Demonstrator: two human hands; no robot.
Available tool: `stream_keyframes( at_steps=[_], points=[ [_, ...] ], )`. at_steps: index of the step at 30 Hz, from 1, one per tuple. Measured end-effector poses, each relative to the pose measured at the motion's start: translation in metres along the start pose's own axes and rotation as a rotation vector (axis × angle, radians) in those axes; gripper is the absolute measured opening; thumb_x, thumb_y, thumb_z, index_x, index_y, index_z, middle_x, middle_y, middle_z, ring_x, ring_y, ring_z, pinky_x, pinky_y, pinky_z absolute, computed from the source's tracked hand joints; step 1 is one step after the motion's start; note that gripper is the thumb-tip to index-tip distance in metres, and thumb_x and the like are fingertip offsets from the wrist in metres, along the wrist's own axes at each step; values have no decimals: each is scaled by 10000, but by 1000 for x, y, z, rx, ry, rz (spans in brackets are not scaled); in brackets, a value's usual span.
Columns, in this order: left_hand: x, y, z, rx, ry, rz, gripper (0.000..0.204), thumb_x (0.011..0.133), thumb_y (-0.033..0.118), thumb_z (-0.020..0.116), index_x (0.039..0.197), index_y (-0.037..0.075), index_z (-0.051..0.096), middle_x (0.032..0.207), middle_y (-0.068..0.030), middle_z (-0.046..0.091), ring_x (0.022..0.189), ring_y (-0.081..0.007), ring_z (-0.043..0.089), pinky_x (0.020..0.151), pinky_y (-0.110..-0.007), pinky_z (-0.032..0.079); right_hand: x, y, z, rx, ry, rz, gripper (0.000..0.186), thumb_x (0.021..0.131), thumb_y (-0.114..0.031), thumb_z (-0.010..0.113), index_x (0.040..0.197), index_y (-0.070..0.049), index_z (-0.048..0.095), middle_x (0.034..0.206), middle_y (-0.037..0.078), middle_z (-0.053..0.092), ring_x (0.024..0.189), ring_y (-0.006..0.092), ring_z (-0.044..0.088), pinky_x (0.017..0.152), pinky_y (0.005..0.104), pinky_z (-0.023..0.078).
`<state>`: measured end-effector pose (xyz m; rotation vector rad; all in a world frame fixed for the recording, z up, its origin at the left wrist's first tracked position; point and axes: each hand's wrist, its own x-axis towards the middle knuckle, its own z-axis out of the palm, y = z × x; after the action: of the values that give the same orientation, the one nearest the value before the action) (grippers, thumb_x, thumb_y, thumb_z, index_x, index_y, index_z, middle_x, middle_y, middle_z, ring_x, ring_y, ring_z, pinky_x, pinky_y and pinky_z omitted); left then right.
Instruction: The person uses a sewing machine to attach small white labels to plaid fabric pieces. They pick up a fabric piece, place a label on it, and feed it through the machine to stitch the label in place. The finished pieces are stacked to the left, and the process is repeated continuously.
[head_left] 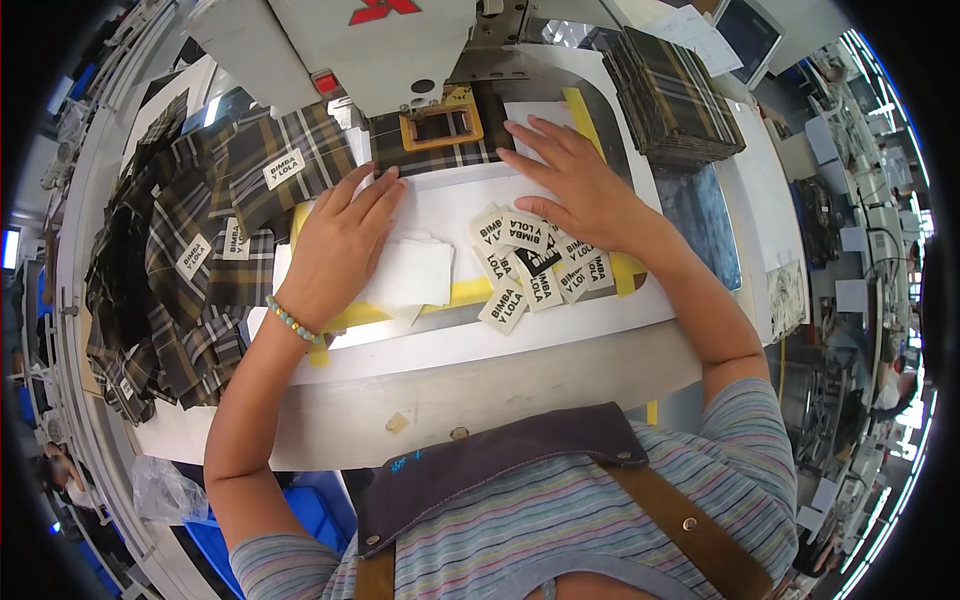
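A dark plaid fabric piece (430,160) lies under the sewing machine head (365,65), with an orange rectangular clamp frame (477,132) resting on it. My left hand (335,245), a beaded bracelet at its wrist, lies flat with fingers stretched to the fabric's near left corner. Spread fingers of my right hand (585,195) reach to the fabric's right edge; nothing is in its grip. Just below that hand sits a loose heap of cream labels (541,290), with a black one among them. White paper slips (425,272) are beside my left hand.
Plaid pieces, several with labels on them, form a loose pile (185,265) at the left. A neat stack of folded plaid fabric (680,105) stands at the far right. Yellow tape (585,120) marks the white work surface. A blue bin (315,510) is below the table edge.
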<state>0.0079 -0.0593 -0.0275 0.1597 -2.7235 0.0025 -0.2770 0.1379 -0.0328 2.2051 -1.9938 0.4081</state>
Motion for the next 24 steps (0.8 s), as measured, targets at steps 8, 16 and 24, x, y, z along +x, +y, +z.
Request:
stream_keyframes(
  at_steps=[8, 16, 24],
  points=[
    [-11, -6, -1, -198, 26, -112, 517, 944, -59, 632, 1450, 44, 615, 1443, -114, 678, 1404, -378, 566, 1142, -483, 498, -1, 5, -5, 222, 33, 79, 511, 1097, -417, 606, 1503, -108, 635, 1674, 124, 471, 1598, 338, 333, 1303, 506, 297],
    [-15, -6, 0, -224, 11, -133, 529, 942, -63, 625, 1457, 55, 628, 1353, -196, 690, 1420, -392, 558, 1150, -483, 471, -3, 6, -3, 94, -2, 13, 488, 1085, -374, 637, 1491, -103, 648, 1663, 112, 488, 1591, 336, 346, 1296, 486, 309],
    [-11, -3, -3, -308, 68, -222, 679, 935, -118, 593, 1576, 83, 500, 1450, -143, 670, 1478, -393, 508, 1200, -490, 440, 1, 3, -7, 145, 25, 75, 509, 1092, -366, 622, 1534, -116, 607, 1686, 113, 456, 1595, 337, 339, 1296, 494, 310]
  ],
)
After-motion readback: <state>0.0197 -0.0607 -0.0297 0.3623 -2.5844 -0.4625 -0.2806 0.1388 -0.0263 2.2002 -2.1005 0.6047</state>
